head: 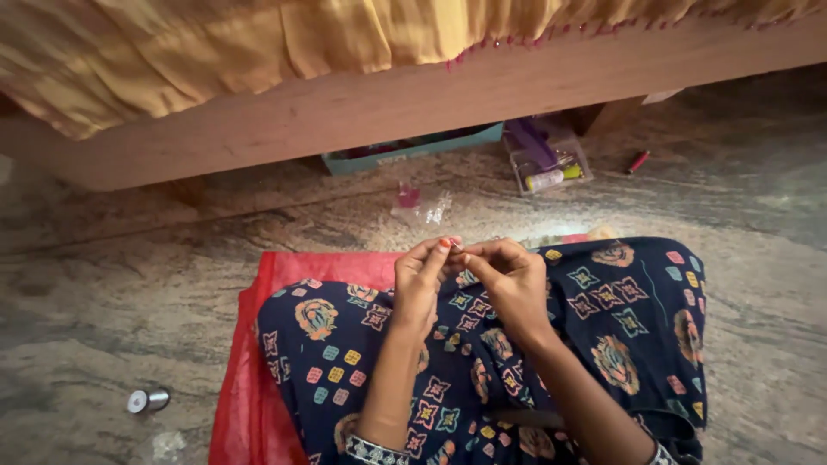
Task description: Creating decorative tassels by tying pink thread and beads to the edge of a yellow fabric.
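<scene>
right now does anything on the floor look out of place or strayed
A few things lie loose on the stone floor: a small metal spool on its side left of the red cloth, and a red stick-like item beside the clear plastic box. Nothing looks spilled or broken.

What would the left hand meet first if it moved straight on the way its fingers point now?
The left hand points up and right, fingertips pinched; it would meet the right hand almost at once. They seem to touch, though depth is unclear.

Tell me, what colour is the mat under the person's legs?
Red. The mat lies on the stone floor, showing best in the head view, left of the patterned legs.
</scene>
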